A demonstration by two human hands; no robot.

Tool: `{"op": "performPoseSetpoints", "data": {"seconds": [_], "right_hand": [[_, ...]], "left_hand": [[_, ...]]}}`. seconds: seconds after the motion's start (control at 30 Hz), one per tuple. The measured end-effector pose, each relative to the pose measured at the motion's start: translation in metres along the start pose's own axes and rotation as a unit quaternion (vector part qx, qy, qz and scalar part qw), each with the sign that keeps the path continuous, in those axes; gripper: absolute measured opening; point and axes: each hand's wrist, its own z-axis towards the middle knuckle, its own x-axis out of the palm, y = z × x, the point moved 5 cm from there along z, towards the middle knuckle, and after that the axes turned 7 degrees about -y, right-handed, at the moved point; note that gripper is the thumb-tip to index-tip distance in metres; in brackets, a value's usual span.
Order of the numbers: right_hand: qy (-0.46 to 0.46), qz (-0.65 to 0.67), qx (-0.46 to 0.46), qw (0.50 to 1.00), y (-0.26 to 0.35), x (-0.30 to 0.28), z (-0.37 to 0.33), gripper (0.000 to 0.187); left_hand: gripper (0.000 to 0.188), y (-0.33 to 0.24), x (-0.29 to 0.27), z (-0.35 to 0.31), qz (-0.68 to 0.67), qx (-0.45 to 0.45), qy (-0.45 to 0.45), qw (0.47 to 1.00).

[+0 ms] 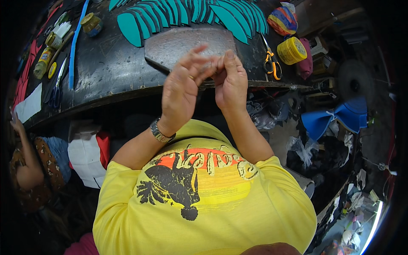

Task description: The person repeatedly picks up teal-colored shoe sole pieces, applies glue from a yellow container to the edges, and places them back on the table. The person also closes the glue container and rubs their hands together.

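Note:
My left hand (pixel 180 91), a watch (pixel 160 132) on its wrist, is raised over the table's near edge. Its fingers are smeared by motion and meet the fingers of my right hand (pixel 231 85). The right hand is closed, thumb up against its curled fingers; whatever it may hold is hidden. Just beyond both hands lies a flat greyish-brown slab (pixel 191 40). Behind it, teal leaf-shaped pieces with dark edges (pixel 131 29) lie overlapped in fanned rows. Orange-handled scissors (pixel 272 66) rest to the right of the slab.
A yellow tub (pixel 292 50) and a multicoloured bundle (pixel 282 21) stand at the right. Leftward are a blue strip (pixel 76 46), a jar (pixel 91 24), a bottle (pixel 42 63) and dark-handled scissors (pixel 56 93). Another person's arm (pixel 29 168) shows at far left. Blue sheet pieces (pixel 335 119) lie right.

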Motion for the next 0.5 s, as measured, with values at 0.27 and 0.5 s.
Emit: {"op": "performPoseSetpoints", "data": {"seconds": [0.27,0.5], "right_hand": [[0.24,-0.224,-0.179,0.927,-0.013,0.048,-0.054,0.073],[0.22,-0.237,-0.292,0.9,0.025,0.078,-0.029,0.076]], "left_hand": [[0.058,-0.013,0.017,0.03,0.368,0.175,0.061,0.911],[0.065,-0.006,0.036,0.017,0.23,0.064,0.059,0.969]]}}
